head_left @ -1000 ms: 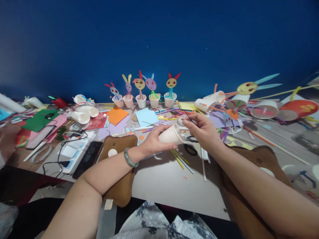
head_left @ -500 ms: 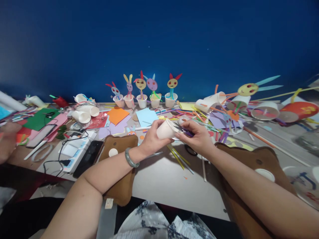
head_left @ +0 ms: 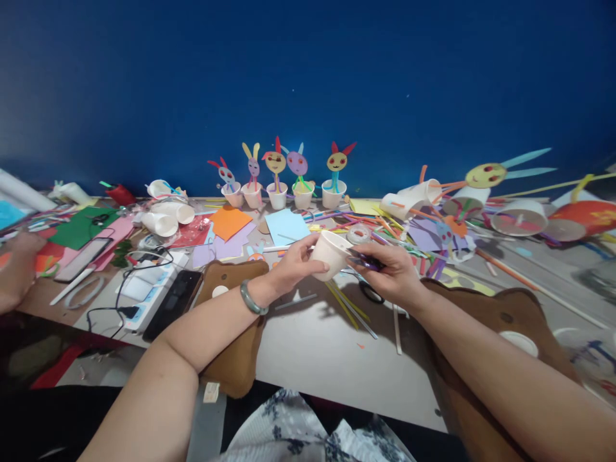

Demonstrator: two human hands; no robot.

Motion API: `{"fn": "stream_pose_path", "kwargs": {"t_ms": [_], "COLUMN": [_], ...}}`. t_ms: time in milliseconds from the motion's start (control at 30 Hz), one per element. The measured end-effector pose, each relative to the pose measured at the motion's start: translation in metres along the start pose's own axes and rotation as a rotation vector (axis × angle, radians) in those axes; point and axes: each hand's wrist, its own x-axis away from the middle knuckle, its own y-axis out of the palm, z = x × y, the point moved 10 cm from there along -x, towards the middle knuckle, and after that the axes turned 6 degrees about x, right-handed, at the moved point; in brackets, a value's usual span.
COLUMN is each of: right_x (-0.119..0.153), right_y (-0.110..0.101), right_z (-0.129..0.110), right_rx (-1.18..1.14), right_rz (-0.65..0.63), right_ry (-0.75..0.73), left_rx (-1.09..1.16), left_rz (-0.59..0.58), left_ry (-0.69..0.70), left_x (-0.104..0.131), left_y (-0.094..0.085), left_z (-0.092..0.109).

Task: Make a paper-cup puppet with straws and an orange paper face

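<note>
A white paper cup (head_left: 331, 258) is held above the table in my left hand (head_left: 294, 264), its rim tilted up and to the right. The fingers and thumb wrap round the cup's left side. My right hand (head_left: 392, 268) is closed on scissors (head_left: 368, 262) with dark purple handles, and their blades touch or overlap the cup's right rim. Where exactly the blades meet the rim is too small to tell. Under the hands lie yellow and silvery sticks (head_left: 347, 305) and a black loop (head_left: 370, 292), like a handle.
Paper-cup figures with rabbit-like ears (head_left: 335, 163) line the blue wall. A tape roll (head_left: 359, 233), coloured paper (head_left: 231, 223) and tipped cups (head_left: 414, 196) are spread behind my hands. Brown pads (head_left: 235, 346) lie either side. A power strip (head_left: 156, 289) and another person's hand (head_left: 19, 273) are left.
The cup has turned more upright and moved slightly right. My right hand has shifted a little right with the scissors, which have moved to the cup's right rim.
</note>
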Motion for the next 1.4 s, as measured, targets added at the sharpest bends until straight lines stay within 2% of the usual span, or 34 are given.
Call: {"fn": "stream_pose_path", "kwargs": {"t_ms": [167, 333, 533, 800, 1067, 1400], "right_x": [0.001, 0.006, 0.01, 0.013, 0.016, 0.015], "right_y": [-0.005, -0.006, -0.014, 0.001, 0.0, 0.004], "right_z": [-0.002, -0.008, -0.011, -0.022, -0.035, -0.029], "right_rx": [0.046, 0.168, 0.152, 0.296, 0.499, 0.546], "right_rz": [0.001, 0.032, 0.184, 0.082, 0.176, 0.155], "right_ry": [-0.025, -0.074, -0.043, -0.086, -0.249, -0.196], "left_rx": [0.073, -0.03, -0.13, -0.117, -0.176, -0.298], "left_rz": [-0.034, -0.007, 0.136, 0.287, 0.303, 0.3], "left_ry": [-0.014, 0.057, 0.135, 0.136, 0.193, 0.323], "left_x": [0.0, 0.0, 0.005, 0.006, 0.006, 0.007], "left_y": [0.001, 0.002, -0.007, -0.024, -0.026, -0.026], "left_z": [-0.006, -0.005, 0.01, 0.009, 0.013, 0.018]}}
